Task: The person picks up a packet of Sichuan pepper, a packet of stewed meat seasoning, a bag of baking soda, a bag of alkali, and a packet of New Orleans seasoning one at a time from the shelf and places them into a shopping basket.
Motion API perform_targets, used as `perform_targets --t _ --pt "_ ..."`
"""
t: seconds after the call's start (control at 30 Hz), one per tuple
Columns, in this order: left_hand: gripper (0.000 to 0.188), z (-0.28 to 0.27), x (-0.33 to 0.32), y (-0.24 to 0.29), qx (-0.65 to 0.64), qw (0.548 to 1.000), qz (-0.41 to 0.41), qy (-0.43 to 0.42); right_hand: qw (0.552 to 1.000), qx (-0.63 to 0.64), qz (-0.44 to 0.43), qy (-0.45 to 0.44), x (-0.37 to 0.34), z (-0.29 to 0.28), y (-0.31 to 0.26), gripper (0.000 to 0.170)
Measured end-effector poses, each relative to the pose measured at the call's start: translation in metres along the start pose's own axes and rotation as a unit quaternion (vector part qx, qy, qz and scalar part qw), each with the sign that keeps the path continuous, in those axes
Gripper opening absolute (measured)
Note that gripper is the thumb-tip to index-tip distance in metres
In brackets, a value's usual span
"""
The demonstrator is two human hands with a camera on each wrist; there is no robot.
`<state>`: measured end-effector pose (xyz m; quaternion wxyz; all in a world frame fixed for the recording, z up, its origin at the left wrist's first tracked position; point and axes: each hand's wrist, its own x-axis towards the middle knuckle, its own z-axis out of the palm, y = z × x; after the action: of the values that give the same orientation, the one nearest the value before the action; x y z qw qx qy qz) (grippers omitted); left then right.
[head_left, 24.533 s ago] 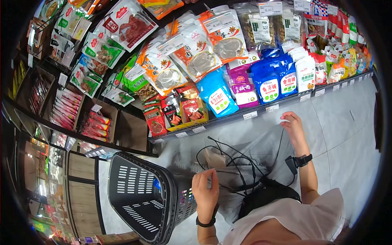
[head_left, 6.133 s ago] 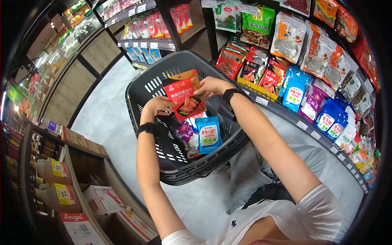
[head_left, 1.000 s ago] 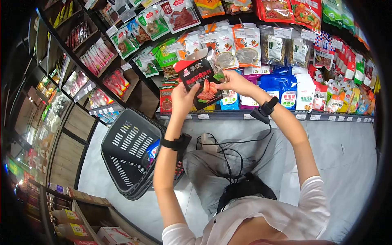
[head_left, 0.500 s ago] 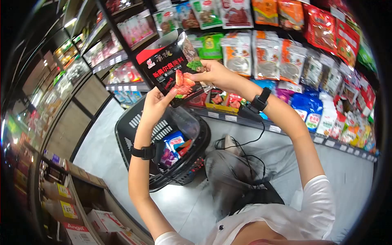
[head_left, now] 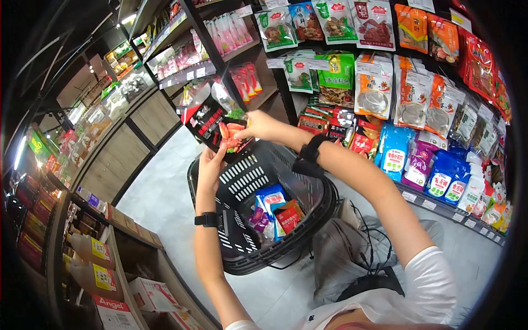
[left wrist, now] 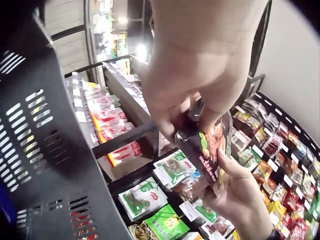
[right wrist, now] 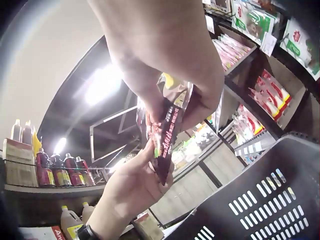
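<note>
A black packet (head_left: 212, 122) with a red corner and a food picture is held tilted above the basket's far side. My left hand (head_left: 210, 168) pinches its lower edge, thumb on the front; my right hand (head_left: 269, 127) pinches its right edge. Both hands also grip the packet (right wrist: 162, 135) in the right wrist view. The left wrist view shows the packet (left wrist: 205, 145) between the two hands. Below, the dark basket (head_left: 316, 220) contains a blue-and-white packet (head_left: 270, 199), a red packet (head_left: 288, 217) and a purple one (head_left: 258, 220).
Shelves of hanging packets curve along the right, with a price-label edge (head_left: 434, 208) near the basket. Cartons (head_left: 151, 297) and large jugs (head_left: 91, 247) stand at the lower left. Loose dark cables (head_left: 379, 242) lie by the person's legs.
Over the last second the view has turned left, and the black packet in both hands has come from in front of the shelf to above the basket. Both hands still grip it.
</note>
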<state>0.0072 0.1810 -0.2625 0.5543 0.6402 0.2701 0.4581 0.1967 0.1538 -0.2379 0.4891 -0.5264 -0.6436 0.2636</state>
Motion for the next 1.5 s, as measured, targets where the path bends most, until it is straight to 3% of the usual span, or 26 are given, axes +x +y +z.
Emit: perform_targets --t 0.03,0.13,0.17,0.27,0.3,0.4,0.43,0.53,0.57,0.7,0.8,0.87,0.97,1.07,1.13,1.23,1.3,1.37,1.4,1.5 --pt "0.011 -0.002 0.002 -0.009 -0.029 1.0 0.005 0.007 0.997 0.07 -0.01 -0.016 0.02 0.014 0.028 0.034" --pt "0.019 -0.024 0.018 -0.052 -0.081 0.996 -0.016 0.023 0.997 0.075 -0.012 0.02 0.01 0.041 0.029 0.033" --pt "0.021 -0.041 0.03 -0.076 -0.091 0.995 -0.039 0.006 0.993 0.105 0.017 0.042 0.005 0.054 0.035 0.029" --pt "0.02 -0.05 0.019 -0.087 -0.124 0.986 -0.113 0.027 0.978 0.187 0.083 0.037 0.005 0.092 0.088 0.027" --pt "0.021 -0.061 0.019 -0.094 -0.111 0.98 -0.159 0.04 0.972 0.228 0.042 0.028 0.015 0.11 0.129 0.032" --pt "0.026 -0.074 0.008 -0.081 0.13 0.957 -0.259 0.024 0.994 0.103 -0.017 -0.016 0.003 0.113 0.148 0.036" --pt "0.028 -0.075 0.006 -0.083 0.139 0.953 -0.269 0.015 0.993 0.099 0.045 -0.035 -0.003 0.107 0.146 0.036" --pt "0.025 -0.084 0.012 -0.106 0.18 0.935 -0.306 -0.022 0.98 0.163 0.072 -0.088 -0.008 0.104 0.157 0.036" --pt "0.025 -0.08 0.011 -0.106 0.191 0.93 -0.311 -0.034 0.983 0.144 0.079 -0.085 -0.027 0.088 0.122 0.033" --pt "0.033 -0.076 0.004 -0.114 0.219 0.906 -0.351 -0.086 0.978 -0.012 0.12 -0.171 -0.023 0.074 0.151 0.03" --pt "0.038 -0.07 -0.001 -0.123 0.248 0.881 -0.383 -0.126 0.945 -0.087 0.216 -0.229 -0.031 0.068 0.154 0.033" --pt "0.04 -0.065 -0.003 -0.126 0.25 0.865 -0.405 -0.16 0.915 -0.058 0.279 -0.287 -0.034 0.066 0.167 0.039" --pt "0.044 -0.058 -0.007 -0.125 0.265 0.798 -0.474 -0.262 0.838 -0.083 0.376 -0.385 -0.036 0.061 0.182 0.036" --pt "0.041 -0.06 -0.005 -0.148 0.251 0.744 -0.516 -0.342 0.767 -0.102 0.367 -0.517 -0.035 0.054 0.194 0.024" --pt "0.04 -0.059 -0.005 -0.156 0.262 0.722 -0.524 -0.368 0.726 -0.117 0.459 -0.498 -0.025 0.069 0.248 0.022" --pt "0.049 -0.052 -0.007 -0.154 0.298 0.705 -0.525 -0.373 0.686 -0.118 0.53 -0.484 -0.02 0.073 0.267 0.033" --pt "0.053 -0.046 -0.009 -0.155 0.298 0.706 -0.543 -0.342 0.7 -0.132 0.548 -0.438 -0.033 0.065 0.224 0.048" --pt "0.055 -0.044 -0.006 -0.159 0.281 0.715 -0.571 -0.289 0.764 -0.179 0.477 -0.395 -0.045 0.057 0.192 0.05" --pt "0.057 -0.044 -0.005 -0.16 0.294 0.731 -0.538 -0.298 0.792 -0.202 0.44 -0.371 -0.049 0.055 0.181 0.052" --pt "0.059 -0.05 0.003 -0.173 0.318 0.766 -0.459 -0.319 0.774 -0.295 0.421 -0.369 -0.055 0.052 0.159 0.05"
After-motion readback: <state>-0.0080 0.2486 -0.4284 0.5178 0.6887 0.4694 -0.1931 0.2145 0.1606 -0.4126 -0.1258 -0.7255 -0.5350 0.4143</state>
